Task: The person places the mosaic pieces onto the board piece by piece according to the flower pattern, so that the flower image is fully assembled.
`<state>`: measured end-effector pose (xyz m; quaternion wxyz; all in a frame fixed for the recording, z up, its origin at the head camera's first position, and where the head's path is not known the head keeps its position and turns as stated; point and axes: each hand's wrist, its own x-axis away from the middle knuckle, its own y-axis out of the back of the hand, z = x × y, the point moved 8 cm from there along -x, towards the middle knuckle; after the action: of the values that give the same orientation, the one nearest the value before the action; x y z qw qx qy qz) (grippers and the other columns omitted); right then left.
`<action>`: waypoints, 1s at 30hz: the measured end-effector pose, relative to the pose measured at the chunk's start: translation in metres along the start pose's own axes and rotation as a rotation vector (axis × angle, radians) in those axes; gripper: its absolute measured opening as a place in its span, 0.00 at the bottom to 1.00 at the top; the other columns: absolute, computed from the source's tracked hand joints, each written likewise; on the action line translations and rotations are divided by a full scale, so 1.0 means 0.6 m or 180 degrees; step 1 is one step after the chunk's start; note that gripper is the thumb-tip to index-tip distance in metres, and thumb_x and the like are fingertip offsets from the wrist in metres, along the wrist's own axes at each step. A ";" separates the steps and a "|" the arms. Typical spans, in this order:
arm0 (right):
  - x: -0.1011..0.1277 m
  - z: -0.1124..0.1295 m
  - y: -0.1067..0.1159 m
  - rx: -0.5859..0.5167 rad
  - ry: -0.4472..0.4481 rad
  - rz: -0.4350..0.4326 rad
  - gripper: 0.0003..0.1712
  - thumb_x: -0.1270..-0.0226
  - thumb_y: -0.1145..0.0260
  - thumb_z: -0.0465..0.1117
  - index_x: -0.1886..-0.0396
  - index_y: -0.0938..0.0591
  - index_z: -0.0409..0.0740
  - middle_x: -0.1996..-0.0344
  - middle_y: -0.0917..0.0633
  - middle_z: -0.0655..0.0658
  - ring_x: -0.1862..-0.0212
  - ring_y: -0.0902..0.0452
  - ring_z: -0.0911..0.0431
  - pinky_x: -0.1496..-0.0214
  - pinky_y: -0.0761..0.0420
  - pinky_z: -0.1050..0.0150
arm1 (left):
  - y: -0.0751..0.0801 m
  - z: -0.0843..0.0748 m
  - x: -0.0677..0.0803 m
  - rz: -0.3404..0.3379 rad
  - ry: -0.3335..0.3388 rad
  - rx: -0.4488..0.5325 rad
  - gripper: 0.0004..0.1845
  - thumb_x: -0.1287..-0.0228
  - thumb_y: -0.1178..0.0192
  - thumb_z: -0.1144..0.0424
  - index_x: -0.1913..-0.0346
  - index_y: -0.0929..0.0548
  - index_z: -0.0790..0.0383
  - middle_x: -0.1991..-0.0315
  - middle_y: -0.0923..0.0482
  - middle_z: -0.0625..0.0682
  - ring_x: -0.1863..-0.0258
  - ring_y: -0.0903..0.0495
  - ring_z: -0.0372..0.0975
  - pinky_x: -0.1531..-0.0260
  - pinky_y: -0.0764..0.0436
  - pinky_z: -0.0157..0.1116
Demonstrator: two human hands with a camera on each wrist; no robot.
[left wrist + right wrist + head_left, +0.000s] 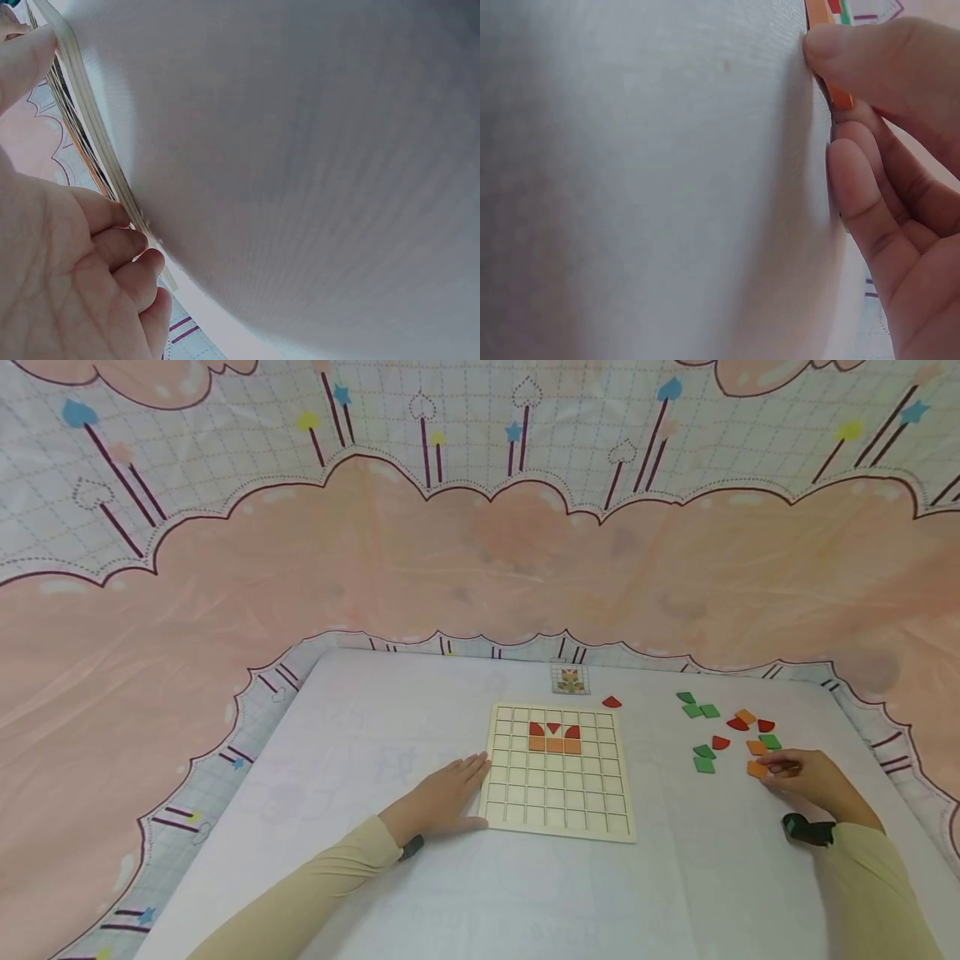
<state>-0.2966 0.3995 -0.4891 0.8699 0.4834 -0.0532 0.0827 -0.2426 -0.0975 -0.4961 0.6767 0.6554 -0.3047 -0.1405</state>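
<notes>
A wooden grid board [558, 793] lies in the middle of the white table. Its upper rows hold red curved pieces [536, 729] and a row of orange squares [554, 745]. My left hand [468, 774] rests flat on the table, fingers straight, touching the board's left edge [90, 120]. To the right, my right hand [772, 770] pinches an orange square piece [756, 768] between thumb and fingers at the near edge of the loose pile. In the right wrist view the thumb presses that orange piece [842, 98] against the table.
Loose green [703, 764], red [721, 742] and orange [746, 717] pieces lie scattered right of the board. A single red piece [612, 702] sits by the board's far right corner. A small pattern card [570, 679] lies behind the board. A pink patterned cloth [480, 552] hangs behind.
</notes>
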 end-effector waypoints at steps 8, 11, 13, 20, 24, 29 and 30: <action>-0.009 0.007 0.001 -0.0061 0.0050 -0.0063 0.27 0.46 0.29 0.40 0.52 0.24 0.23 0.66 0.18 0.39 0.68 0.28 0.61 0.70 0.25 0.78 | 0.004 -0.002 0.001 -0.0020 -0.0026 0.0017 0.47 0.37 0.52 0.35 0.26 0.50 0.65 0.25 0.53 0.57 0.25 0.50 0.45 0.27 0.45 0.41; -0.013 0.030 0.002 -0.0044 0.0191 -0.0113 0.27 0.45 0.30 0.40 0.52 0.24 0.24 0.65 0.18 0.37 0.65 0.27 0.57 0.70 0.24 0.79 | 0.003 -0.003 0.001 -0.0026 -0.0036 0.0017 0.47 0.37 0.52 0.35 0.27 0.50 0.65 0.25 0.53 0.57 0.25 0.50 0.46 0.27 0.45 0.42; -0.016 0.052 0.004 -0.0042 0.0297 -0.0151 0.25 0.45 0.30 0.40 0.52 0.23 0.26 0.64 0.18 0.37 0.65 0.27 0.59 0.69 0.24 0.79 | 0.003 -0.002 0.001 -0.0022 -0.0030 0.0007 0.47 0.37 0.52 0.34 0.26 0.50 0.65 0.25 0.54 0.57 0.25 0.51 0.45 0.27 0.45 0.41; -0.027 0.145 0.004 -0.0195 0.0849 -0.0257 0.17 0.46 0.31 0.33 0.57 0.20 0.29 0.67 0.20 0.41 0.69 0.31 0.71 0.68 0.26 0.79 | 0.001 -0.002 0.002 -0.0029 -0.0026 -0.0015 0.47 0.37 0.53 0.34 0.26 0.50 0.64 0.25 0.54 0.56 0.25 0.50 0.45 0.27 0.45 0.41; -0.037 0.193 -0.010 -0.0252 0.0987 -0.0166 0.17 0.46 0.31 0.33 0.56 0.20 0.32 0.66 0.19 0.41 0.66 0.29 0.70 0.66 0.25 0.78 | 0.003 -0.002 0.002 -0.0046 -0.0039 0.0014 0.47 0.37 0.51 0.35 0.27 0.50 0.65 0.25 0.53 0.57 0.25 0.50 0.46 0.27 0.44 0.41; -0.053 0.249 -0.036 -0.0210 0.1124 -0.0079 0.17 0.46 0.31 0.34 0.56 0.19 0.34 0.64 0.18 0.42 0.63 0.26 0.61 0.61 0.24 0.77 | 0.002 -0.001 0.001 -0.0027 -0.0030 -0.0016 0.47 0.37 0.52 0.34 0.26 0.50 0.65 0.25 0.54 0.57 0.25 0.51 0.45 0.27 0.45 0.41; -0.056 0.259 -0.042 -0.0218 0.1153 -0.0072 0.17 0.46 0.30 0.34 0.56 0.19 0.34 0.63 0.17 0.41 0.62 0.26 0.59 0.60 0.23 0.77 | 0.002 -0.001 0.001 -0.0020 -0.0026 -0.0018 0.47 0.37 0.53 0.34 0.26 0.51 0.65 0.25 0.54 0.57 0.25 0.51 0.45 0.27 0.45 0.41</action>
<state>-0.3267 0.2510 -0.4338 0.8820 0.4313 0.1071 0.1568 -0.2423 -0.0973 -0.4951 0.6768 0.6538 -0.3050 -0.1463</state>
